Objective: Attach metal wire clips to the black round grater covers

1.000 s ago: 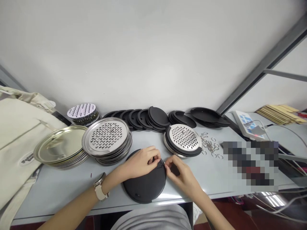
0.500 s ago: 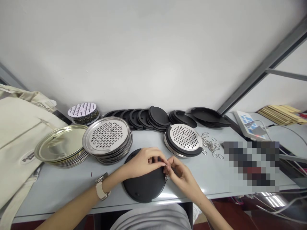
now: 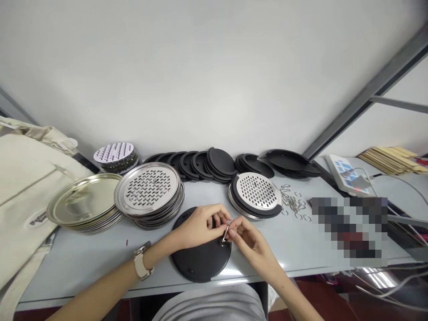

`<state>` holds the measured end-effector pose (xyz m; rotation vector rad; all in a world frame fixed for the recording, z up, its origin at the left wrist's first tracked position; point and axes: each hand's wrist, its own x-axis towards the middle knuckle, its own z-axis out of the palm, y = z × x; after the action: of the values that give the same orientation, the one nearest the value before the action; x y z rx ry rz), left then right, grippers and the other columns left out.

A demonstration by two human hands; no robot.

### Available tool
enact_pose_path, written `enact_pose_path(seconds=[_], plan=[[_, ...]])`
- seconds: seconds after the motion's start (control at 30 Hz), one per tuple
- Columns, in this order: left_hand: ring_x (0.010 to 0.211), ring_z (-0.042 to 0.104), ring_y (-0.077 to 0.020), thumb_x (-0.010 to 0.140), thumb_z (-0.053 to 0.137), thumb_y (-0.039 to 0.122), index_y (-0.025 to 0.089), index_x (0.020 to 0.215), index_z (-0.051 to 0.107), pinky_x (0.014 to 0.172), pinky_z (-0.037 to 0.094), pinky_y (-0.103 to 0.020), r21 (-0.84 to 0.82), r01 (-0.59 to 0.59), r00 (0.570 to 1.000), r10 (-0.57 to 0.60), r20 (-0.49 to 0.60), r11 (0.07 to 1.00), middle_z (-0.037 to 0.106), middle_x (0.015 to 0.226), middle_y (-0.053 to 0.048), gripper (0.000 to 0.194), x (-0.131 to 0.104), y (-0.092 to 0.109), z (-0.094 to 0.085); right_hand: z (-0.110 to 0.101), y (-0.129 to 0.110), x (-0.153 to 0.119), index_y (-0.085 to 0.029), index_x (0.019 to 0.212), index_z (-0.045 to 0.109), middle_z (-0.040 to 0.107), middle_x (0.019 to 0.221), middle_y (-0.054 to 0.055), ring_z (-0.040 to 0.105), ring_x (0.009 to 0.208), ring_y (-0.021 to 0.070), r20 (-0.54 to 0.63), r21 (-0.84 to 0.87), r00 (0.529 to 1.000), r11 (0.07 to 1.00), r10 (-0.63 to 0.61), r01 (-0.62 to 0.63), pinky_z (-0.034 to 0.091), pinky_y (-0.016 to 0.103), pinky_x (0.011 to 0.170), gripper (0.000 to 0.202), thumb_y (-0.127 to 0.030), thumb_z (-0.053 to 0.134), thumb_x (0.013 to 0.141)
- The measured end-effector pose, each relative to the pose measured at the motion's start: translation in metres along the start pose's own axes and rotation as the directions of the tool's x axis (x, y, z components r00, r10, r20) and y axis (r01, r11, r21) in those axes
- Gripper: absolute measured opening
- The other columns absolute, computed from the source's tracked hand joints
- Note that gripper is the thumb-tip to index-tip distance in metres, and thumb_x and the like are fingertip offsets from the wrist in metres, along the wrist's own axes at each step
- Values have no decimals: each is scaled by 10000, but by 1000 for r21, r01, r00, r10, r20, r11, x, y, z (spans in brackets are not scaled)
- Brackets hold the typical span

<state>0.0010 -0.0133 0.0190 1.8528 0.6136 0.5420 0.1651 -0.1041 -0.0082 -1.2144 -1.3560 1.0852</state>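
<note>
My left hand (image 3: 199, 227), with a pale-strapped watch on its wrist, pinches the upper end of a small shiny metal clip (image 3: 225, 237). From the other side, the fingertips of my right hand (image 3: 250, 240) close on the same end. The clip slants down to the left, and a rounded metal part shows at its lower end. Fingers partly hide the clip, so I cannot tell whether a ring is joined to it. Below both hands lies a round black disc (image 3: 200, 258) on the table, its upper part covered by my left hand.
Stacked round metal grater plates (image 3: 147, 191) and gold-toned discs (image 3: 83, 200) stand at left. A black-rimmed grater (image 3: 257, 191) tops another stack, beside loose metal rings and clips (image 3: 296, 205). Black discs (image 3: 220, 162) line the wall. A beige bag (image 3: 26, 187) borders the left side.
The metal clip has swung from hanging nearly straight down at the disc's right edge to slanting left over the disc. Both hands keep their pinch and have shifted slightly left.
</note>
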Motion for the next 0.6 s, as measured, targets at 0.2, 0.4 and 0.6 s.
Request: enact_pose_path(seconds=[0.2, 0.4, 0.6], plan=[[755, 595, -102, 803, 556, 93, 184, 930, 652, 607, 441, -186, 56, -34, 999, 36, -20, 998, 663, 863, 4, 184, 0, 4, 2, 3, 9, 3, -216, 875, 529, 522, 808, 3, 548, 762, 154, -49, -10, 997, 998, -63, 63, 491, 287, 725, 173, -356, 631, 881], [735, 585, -97, 831, 571, 138, 177, 891, 664, 600, 451, -182, 62, -67, 996, 70, -58, 996, 642, 848, 1, 117, 0, 2, 3, 3, 9, 3, -222, 900, 517, 511, 835, 3, 534, 797, 154, -53, -63, 995, 995, -79, 76, 476, 278, 744, 117, -322, 574, 918], [705, 606, -102, 833, 610, 190, 135, 891, 671, 650, 526, -222, -161, -5, 996, -10, -92, 987, 613, 881, -34, 101, 0, -2, 3, 4, 6, 0, -222, 934, 533, 547, 861, 19, 544, 834, 176, -37, -188, 993, 977, -109, 101, 451, 305, 776, 80, -297, 514, 954]])
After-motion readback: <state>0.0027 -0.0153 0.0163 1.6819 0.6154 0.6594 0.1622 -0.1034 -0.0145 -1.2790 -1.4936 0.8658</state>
